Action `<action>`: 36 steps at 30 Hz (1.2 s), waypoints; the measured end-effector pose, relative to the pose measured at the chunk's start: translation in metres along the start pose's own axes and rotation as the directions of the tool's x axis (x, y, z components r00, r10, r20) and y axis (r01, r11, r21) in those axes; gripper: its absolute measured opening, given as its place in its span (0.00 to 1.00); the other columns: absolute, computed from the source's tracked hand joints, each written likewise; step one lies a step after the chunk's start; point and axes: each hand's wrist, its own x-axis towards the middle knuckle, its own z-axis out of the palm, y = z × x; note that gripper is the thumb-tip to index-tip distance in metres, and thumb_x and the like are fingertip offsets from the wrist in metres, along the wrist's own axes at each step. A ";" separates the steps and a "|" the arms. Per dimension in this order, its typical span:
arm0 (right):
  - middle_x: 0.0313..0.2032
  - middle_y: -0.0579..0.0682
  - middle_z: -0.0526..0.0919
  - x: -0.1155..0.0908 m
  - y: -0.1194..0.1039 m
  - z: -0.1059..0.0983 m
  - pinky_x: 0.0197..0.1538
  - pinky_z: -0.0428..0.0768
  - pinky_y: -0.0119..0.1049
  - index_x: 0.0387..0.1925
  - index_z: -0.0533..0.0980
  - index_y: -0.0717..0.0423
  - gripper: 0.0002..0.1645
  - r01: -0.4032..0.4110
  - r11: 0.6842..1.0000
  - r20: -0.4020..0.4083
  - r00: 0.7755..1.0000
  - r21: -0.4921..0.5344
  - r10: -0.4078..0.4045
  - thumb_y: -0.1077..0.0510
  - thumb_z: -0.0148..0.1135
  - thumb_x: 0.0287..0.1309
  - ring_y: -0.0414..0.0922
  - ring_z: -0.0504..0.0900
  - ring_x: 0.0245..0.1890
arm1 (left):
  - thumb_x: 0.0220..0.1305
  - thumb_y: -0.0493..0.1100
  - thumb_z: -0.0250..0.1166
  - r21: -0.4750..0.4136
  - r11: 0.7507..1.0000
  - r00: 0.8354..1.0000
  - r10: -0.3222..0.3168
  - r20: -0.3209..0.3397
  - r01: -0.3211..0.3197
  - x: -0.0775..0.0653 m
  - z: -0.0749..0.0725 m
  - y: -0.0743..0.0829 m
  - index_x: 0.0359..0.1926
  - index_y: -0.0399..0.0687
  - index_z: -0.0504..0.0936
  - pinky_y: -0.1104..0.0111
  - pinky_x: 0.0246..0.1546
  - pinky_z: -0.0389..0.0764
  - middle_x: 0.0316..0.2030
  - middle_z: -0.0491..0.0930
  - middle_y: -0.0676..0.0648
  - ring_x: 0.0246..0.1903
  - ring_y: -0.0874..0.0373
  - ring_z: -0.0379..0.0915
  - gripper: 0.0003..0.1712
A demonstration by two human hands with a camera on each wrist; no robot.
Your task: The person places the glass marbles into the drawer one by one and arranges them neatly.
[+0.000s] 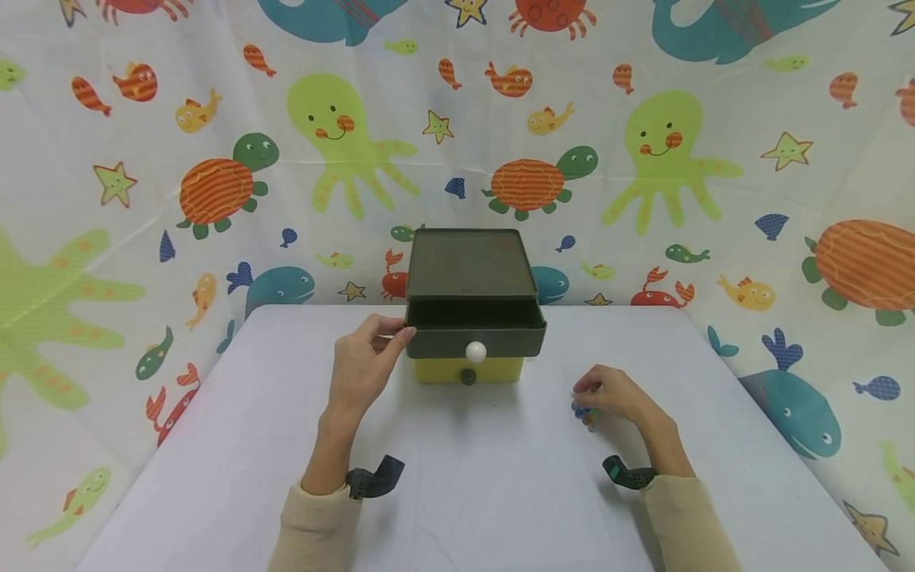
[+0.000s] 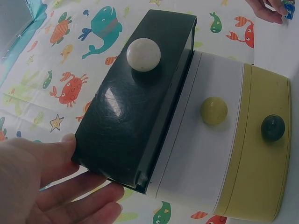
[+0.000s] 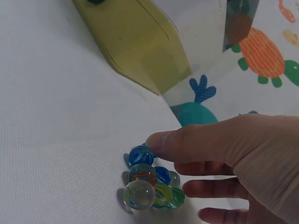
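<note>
Head view: one small drawer cabinet (image 1: 468, 262) — dark green above, yellow below — standing at the middle of the far edge of the white tabletop (image 1: 500, 492), in front of a cloth backdrop (image 1: 457, 103) printed with sea creatures. Top drawer (image 1: 436, 343), dark green with a white knob (image 1: 476, 352), drawn out; bottom drawer (image 1: 436, 371), yellow with a dark knob (image 1: 468, 376), closed. Left hand (image 1: 360, 361), gripping the top drawer at the left end of its front between thumb and fingers. Right hand (image 1: 615, 391), fingers bent downward over a cluster of glass marbles (image 1: 588, 418), which lies on the tabletop between the cabinet and the right edge. Each wrist wears a dark band; both sleeves beige. Left wrist view: thumb on the edge of the green front, the other fingers reaching beneath it; middle drawer (image 2: 187, 154), white with a yellow knob (image 2: 214, 110), closed, set between green and yellow. Right wrist view: at least seven marbles bunched together — blue, green, clear, one with a red streak. Thumb tip over a blue marble (image 3: 141, 156), remaining fingers spread beside the bunch; whether a marble is pinched cannot be told.
</note>
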 end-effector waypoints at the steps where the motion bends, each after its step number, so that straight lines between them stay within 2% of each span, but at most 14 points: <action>1: 0.43 0.52 0.83 0.000 0.000 0.000 0.52 0.84 0.45 0.45 0.82 0.56 0.16 -0.006 1.000 -0.002 1.000 0.003 0.006 0.52 0.71 0.59 0.46 0.79 0.43 | 0.66 0.49 0.69 0.000 1.000 1.000 0.001 0.000 -0.001 0.000 0.000 0.000 0.50 0.45 0.83 0.56 0.44 0.87 0.45 0.88 0.44 0.40 0.50 0.87 0.17; 23: 0.41 0.51 0.82 0.003 0.001 0.004 0.54 0.84 0.47 0.42 0.83 0.57 0.12 0.010 1.000 -0.008 1.000 -0.023 -0.010 0.54 0.71 0.60 0.44 0.79 0.41 | 0.66 0.49 0.69 0.002 1.000 1.000 0.010 -0.004 -0.010 0.000 0.001 -0.001 0.49 0.45 0.83 0.57 0.43 0.88 0.45 0.88 0.44 0.39 0.51 0.87 0.16; 36: 0.40 0.50 0.82 0.004 0.002 0.005 0.53 0.84 0.47 0.42 0.83 0.57 0.13 0.009 0.999 -0.016 1.000 -0.040 -0.009 0.53 0.71 0.60 0.44 0.79 0.40 | 0.66 0.49 0.69 0.000 1.000 1.000 -0.002 0.001 0.002 0.000 0.001 0.000 0.50 0.44 0.83 0.57 0.44 0.88 0.45 0.88 0.44 0.40 0.50 0.87 0.17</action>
